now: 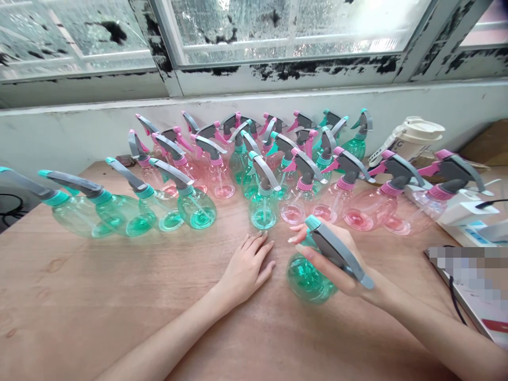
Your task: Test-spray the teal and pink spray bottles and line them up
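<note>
My right hand (337, 262) is curled round the neck (309, 239) of a green spray bottle (308, 281), under its grey top (340, 250). That thin neck seems the best place to hold. The bottle looks like smooth, thin plastic, so I guess it's light, a bit slippery, and could dent. My left hand (246, 265) lies open on the table (79, 307), beside it, holding nothing.

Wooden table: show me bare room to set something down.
The wooden table has room in front of the four leftmost green bottles, left of the left forearm; also between it and the right forearm. Spray bottles crowd the back, toward the wall.
</note>
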{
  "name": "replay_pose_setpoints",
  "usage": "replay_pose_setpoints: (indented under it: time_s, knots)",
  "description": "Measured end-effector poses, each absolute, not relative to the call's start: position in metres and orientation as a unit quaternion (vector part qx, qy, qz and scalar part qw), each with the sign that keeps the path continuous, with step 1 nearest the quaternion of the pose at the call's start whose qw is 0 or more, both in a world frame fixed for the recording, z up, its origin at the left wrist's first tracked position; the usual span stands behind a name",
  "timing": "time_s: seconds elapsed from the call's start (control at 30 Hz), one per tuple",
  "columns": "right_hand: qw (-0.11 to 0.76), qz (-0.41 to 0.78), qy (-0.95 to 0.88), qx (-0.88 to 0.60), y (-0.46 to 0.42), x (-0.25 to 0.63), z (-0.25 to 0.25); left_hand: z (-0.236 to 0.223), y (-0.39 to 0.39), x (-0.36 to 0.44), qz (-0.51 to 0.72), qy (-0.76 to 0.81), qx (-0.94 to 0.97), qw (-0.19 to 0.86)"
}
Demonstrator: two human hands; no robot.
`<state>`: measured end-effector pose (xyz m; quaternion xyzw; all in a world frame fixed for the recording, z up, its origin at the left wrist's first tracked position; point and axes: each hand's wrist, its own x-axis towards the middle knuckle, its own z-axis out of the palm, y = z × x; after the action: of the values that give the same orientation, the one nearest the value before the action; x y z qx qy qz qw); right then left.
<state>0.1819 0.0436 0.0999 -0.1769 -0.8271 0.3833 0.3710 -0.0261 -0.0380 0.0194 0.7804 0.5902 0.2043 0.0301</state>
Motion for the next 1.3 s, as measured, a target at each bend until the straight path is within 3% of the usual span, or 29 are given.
replay_pose_setpoints:
  time_s: [0.9, 1.13, 1.3]
  knots:
    - [0.387, 0.38, -0.82, -0.183, 0.039, 0.182, 0.092, 0.019, -0.038, -0.026, 0.223, 0.591, 0.775, 0.033]
    - [0.408, 0.394, -0.805, -0.176, 0.033, 0.167, 0.094, 0.031, -0.064, -0.025, 0.361, 0.512, 0.768, 0.134]
    - [0.446, 0.411, -0.78, -0.157, 0.021, 0.117, 0.089, 0.024, -0.081, -0.034, 0.419, 0.488, 0.763, 0.063]
